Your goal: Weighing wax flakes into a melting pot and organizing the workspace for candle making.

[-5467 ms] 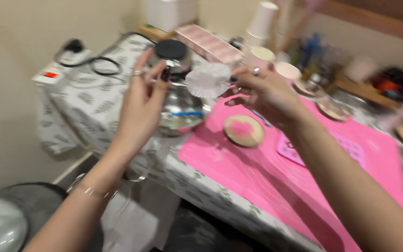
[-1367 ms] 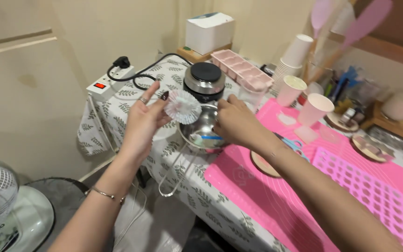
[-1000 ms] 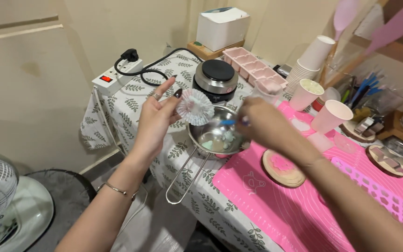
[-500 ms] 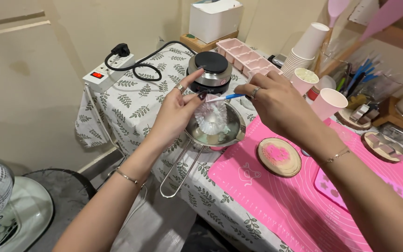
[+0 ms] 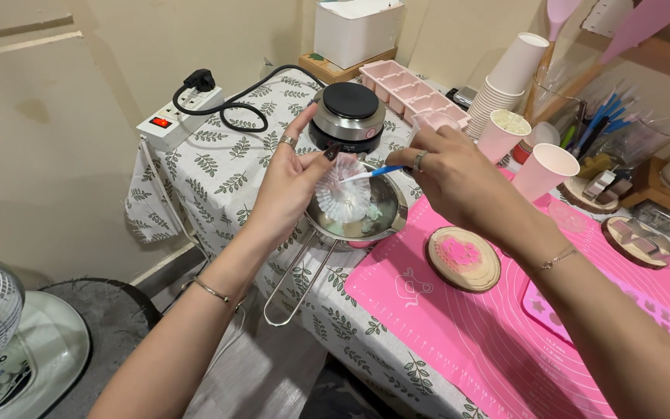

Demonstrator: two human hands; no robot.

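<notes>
White and crinkly, a paper cup point(image 5: 344, 194) sits in the middle of the frame, pinched at its rim by the left hand point(image 5: 288, 186). That hand is closed on the cup with thumb and fingers, and holds it tipped on its side over a small metal pot point(image 5: 354, 221). The right hand point(image 5: 455, 178) is closed on a thin blue stick point(image 5: 374, 172); the stick's white end pokes into the cup.

The pot rests on the desk point(image 5: 226, 167), which has a white cloth with green leaves. Its long wire handle sticks out toward the lower left, past the desk edge. Just behind the pot, toward the top of the frame, stands a round black hot plate point(image 5: 349, 116). A white power strip point(image 5: 176, 120) lies at the upper left, with a black cord plugged in.

A pink mat point(image 5: 467, 334) covers the desk at the lower right. On it, near the pot, lies a round wood disc point(image 5: 464, 258) with a pink middle. Pink cups point(image 5: 544, 171) stand at the upper right.
</notes>
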